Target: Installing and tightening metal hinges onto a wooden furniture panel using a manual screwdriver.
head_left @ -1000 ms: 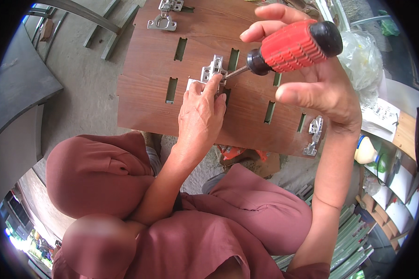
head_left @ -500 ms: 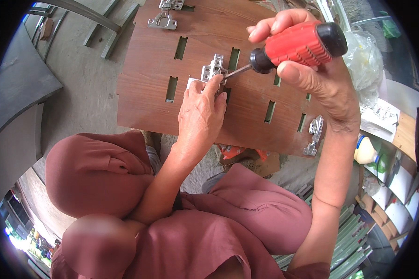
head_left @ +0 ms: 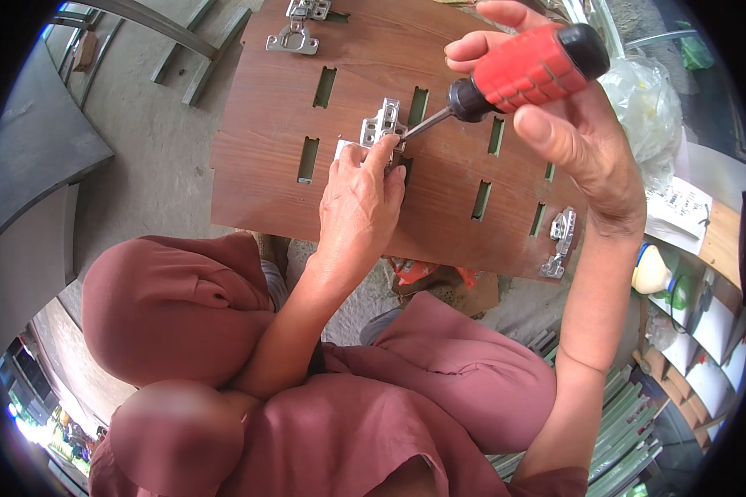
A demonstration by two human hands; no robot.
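Observation:
A brown wood-grain panel [head_left: 448,207] with several dark slots lies in front of me. My left hand [head_left: 358,195] holds a silver cabinet hinge [head_left: 383,121] down near its middle, index finger and thumb beside the screwdriver tip. That tip, and part of the hinge, is hidden by the fingers. Up at the right, my right hand [head_left: 584,137] has the red and black screwdriver [head_left: 529,70] between thumb and palm, its fingers loosely spread around the handle. The shaft slants down left to the hinge. Other hinges sit at the panel's top edge [head_left: 294,37] and right edge [head_left: 560,240].
A clear plastic bag [head_left: 645,108] and papers [head_left: 680,205] are to the right, above a cream-coloured bottle [head_left: 651,272]. Metal bars lie on the concrete floor [head_left: 166,149] at upper left and by my right elbow. A dark grey surface [head_left: 37,149] curves along the left.
The screwdriver handle has turned and tilted slightly more upright. My right fingers have loosened and spread from it, the hand shifting a little right. My left hand stays at the hinge.

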